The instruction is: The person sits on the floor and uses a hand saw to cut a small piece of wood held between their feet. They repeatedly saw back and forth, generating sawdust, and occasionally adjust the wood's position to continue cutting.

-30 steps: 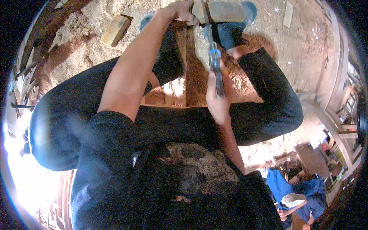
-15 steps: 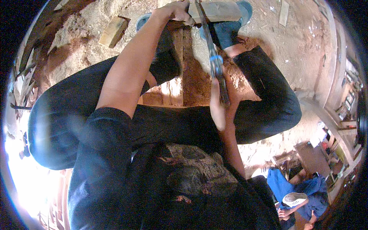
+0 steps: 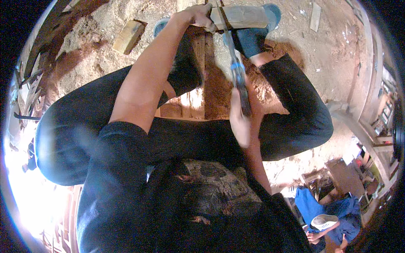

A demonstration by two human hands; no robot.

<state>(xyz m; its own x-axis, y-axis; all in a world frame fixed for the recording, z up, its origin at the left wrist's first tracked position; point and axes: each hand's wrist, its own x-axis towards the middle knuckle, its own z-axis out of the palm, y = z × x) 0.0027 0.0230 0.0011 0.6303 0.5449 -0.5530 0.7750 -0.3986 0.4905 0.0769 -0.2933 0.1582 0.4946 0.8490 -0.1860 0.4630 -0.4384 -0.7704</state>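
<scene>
A light wooden block (image 3: 247, 17) lies crosswise near the top of the view, by my feet. My left hand (image 3: 200, 17) is closed on the block's left end, its fingers curled over the edge. My right hand (image 3: 243, 124) is wrapped round the handle of a handsaw (image 3: 237, 69) that has blue parts near the grip. The narrow dark blade runs away from me and crosses the block just right of my left hand. Blur and the block's shade hide how deep the blade sits. The blade's far end reaches the top edge of the view.
Both feet, in blue-grey footwear (image 3: 273, 17), are beside the block. Below it a plank (image 3: 197, 50) runs toward me between my legs. A loose wood offcut (image 3: 128, 36) and a thin strip (image 3: 315, 17) lie on the dusty ground. Another person in blue trousers (image 3: 310, 202) sits at lower right.
The whole view has shifted slightly. The saw and my right hand have moved only a little against the block. My left hand keeps its grip.
</scene>
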